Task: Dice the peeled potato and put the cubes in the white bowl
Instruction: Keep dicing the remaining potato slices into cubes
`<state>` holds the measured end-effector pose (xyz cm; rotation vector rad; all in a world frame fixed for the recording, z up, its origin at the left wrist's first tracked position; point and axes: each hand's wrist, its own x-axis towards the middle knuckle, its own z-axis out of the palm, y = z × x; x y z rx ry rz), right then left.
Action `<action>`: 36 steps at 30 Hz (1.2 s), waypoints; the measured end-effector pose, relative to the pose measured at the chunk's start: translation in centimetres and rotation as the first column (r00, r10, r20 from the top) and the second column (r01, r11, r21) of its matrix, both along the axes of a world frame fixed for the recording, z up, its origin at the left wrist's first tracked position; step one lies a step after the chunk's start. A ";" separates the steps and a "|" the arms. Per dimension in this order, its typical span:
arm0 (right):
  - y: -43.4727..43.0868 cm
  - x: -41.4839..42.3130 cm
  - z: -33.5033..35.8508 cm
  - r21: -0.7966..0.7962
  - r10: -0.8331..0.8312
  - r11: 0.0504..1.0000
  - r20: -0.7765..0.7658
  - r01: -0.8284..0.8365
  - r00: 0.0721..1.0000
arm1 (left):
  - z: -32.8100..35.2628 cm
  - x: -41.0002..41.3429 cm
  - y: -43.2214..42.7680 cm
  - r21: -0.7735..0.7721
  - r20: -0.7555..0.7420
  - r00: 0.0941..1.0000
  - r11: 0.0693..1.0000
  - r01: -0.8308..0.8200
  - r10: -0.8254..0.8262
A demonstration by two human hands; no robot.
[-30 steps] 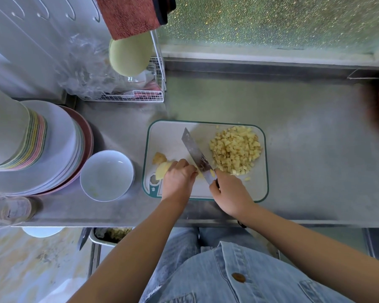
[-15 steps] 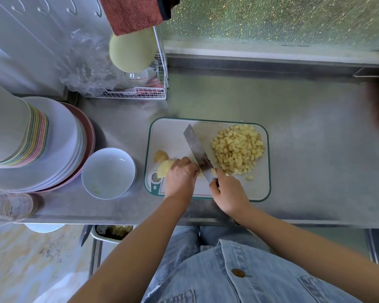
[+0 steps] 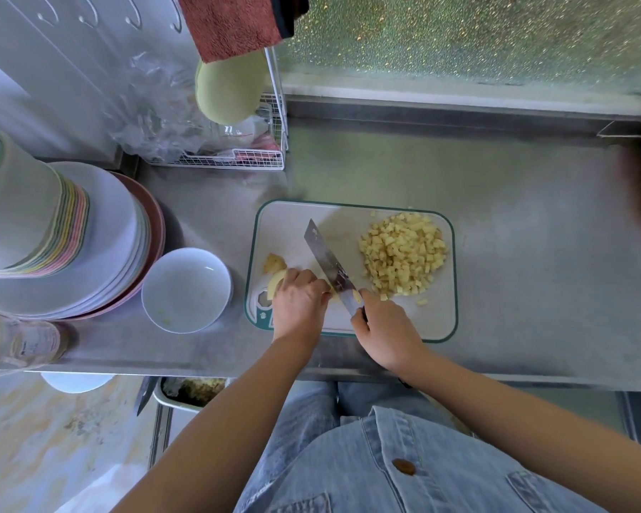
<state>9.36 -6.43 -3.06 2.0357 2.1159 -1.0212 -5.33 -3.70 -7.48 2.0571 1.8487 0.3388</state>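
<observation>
A white cutting board [image 3: 437, 320] with a green rim lies on the steel counter. My left hand [image 3: 299, 304] grips the remaining piece of peeled potato [image 3: 276, 282] at the board's left side, fingers curled over it. My right hand [image 3: 387, 329] grips the handle of a cleaver [image 3: 326, 262], whose blade slants up-left and meets the potato beside my left fingers. A pile of yellow potato cubes [image 3: 404, 253] lies on the board's right half. A small potato scrap [image 3: 272, 262] sits just above my left hand. The white bowl [image 3: 186, 289] stands left of the board, holding no cubes.
A tall stack of plates [image 3: 89, 246] and stacked bowls [image 3: 15, 201] crowd the counter's left. A wire rack [image 3: 237, 157] with plastic bags stands behind the board. A bottle [image 3: 23, 342] sits at the front left edge. A tray with peelings [image 3: 189, 392] sits below the counter.
The view has shifted slightly; both hands keep their grips. The cleaver blade stays against the potato by my left fingers, with little visible movement.
</observation>
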 end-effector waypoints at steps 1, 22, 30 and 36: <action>-0.1 -0.1 -0.1 -0.004 -0.003 1.000 0.011 0.003 1.000 | 0.0 0.1 0.0 0.001 -0.001 1.000 1.000 -0.005 0.005; 0.4 -0.4 -0.3 0.023 -0.019 1.000 -0.063 0.020 0.998 | 0.6 -1.2 0.1 0.006 -0.088 0.995 0.999 -0.043 0.043; 0.3 -1.2 -1.1 -0.005 0.010 1.000 0.003 -0.010 1.000 | 0.0 -1.0 0.3 -0.002 -0.085 0.994 0.997 -0.072 0.071; 0.3 -1.8 -1.6 -0.008 -0.018 1.000 0.028 0.019 0.999 | -0.1 -1.2 0.4 0.009 -0.065 0.996 0.998 -0.068 0.068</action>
